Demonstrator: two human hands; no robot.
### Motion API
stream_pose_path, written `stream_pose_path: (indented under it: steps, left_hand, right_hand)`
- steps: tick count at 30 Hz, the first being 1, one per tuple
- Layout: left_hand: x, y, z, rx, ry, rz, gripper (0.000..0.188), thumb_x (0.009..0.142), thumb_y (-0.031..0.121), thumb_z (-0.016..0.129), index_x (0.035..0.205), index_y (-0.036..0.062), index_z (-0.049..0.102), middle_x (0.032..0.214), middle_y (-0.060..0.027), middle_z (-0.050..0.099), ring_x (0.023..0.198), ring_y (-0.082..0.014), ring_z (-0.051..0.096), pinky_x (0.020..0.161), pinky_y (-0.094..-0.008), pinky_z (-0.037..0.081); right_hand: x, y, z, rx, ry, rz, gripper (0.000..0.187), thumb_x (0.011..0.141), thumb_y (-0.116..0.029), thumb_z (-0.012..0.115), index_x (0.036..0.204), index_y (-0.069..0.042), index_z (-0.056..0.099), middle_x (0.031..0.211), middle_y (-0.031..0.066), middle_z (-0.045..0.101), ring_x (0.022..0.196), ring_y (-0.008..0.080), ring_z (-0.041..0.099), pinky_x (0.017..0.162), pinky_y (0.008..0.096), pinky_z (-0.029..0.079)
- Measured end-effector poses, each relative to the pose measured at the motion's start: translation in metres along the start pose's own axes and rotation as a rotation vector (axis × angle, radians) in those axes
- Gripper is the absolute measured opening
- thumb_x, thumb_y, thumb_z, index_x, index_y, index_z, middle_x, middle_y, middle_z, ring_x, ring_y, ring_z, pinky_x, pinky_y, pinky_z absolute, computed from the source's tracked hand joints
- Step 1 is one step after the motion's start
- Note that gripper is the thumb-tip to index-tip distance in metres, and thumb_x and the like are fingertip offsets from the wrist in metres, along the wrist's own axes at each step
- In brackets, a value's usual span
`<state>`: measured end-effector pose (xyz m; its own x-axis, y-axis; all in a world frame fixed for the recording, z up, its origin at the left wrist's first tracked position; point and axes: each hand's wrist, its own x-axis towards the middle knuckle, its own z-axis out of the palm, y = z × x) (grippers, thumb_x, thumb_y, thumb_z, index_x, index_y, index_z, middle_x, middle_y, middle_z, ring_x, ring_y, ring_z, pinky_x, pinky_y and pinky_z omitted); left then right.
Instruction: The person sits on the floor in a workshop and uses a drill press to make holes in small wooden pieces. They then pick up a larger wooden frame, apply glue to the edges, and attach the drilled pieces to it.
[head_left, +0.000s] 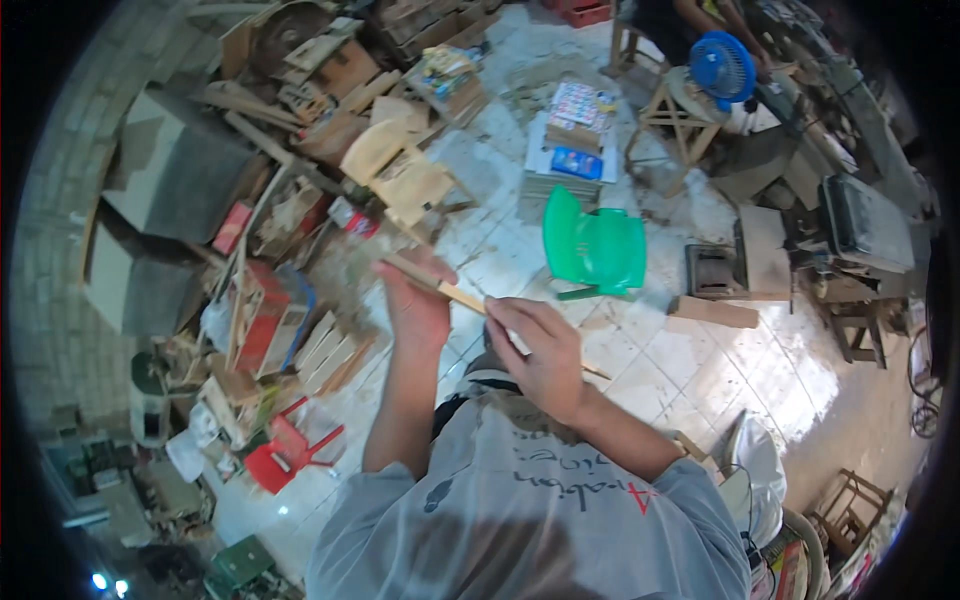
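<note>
A slim, pale wooden stick [462, 297] slants across in front of my chest, down to the right. My left hand [418, 312], palm turned up, has its fingers around the upper-left end, where the piece looks darker and flatter. Whether that darker part is a separate piece, I cannot tell. My right hand [540, 350] pinches the stick between thumb and fingers a little farther along. Beyond its knuckles a thin light tip [596, 371] shows, perhaps the same stick's other end; the hand hides the stretch between.
A green plastic chair [598, 245] stands ahead on the tiled floor, with a cream chair [400, 172] to its left. A small red chair [290, 450] is at lower left. Wood scraps and boxes crowd the left. A blue fan [722, 67] sits on a stool near another person.
</note>
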<state>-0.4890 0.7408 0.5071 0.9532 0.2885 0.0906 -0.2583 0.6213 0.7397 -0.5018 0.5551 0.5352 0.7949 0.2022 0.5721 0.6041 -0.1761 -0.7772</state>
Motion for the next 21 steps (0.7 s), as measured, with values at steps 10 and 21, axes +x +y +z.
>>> stream_pose_path:
  steps: [10,21]
  left_hand:
    - [0.055,0.022,-0.050,-0.023,0.040,-0.248,0.063,0.097,0.053,0.045,0.139,0.0054,0.040,0.134,-0.0131,0.051,0.126,-0.0265,0.048,0.108,-0.0433,0.037]
    - [0.216,0.077,-0.152,0.010,0.162,-0.378,0.061,0.100,0.051,0.037,0.138,0.0031,0.041,0.134,-0.0129,0.051,0.125,-0.0265,0.048,0.107,-0.0428,0.037]
  right_hand:
    - [0.060,0.057,0.079,0.013,-0.054,0.216,0.029,0.082,0.000,0.065,0.111,-0.003,0.065,0.098,0.0152,0.066,0.088,0.0304,0.065,0.075,0.0358,0.054]
    - [0.165,0.107,0.229,-0.154,-0.320,0.311,0.068,0.076,-0.023,0.077,0.133,-0.003,0.046,0.122,0.0187,0.056,0.109,0.0361,0.057,0.094,0.0412,0.046]
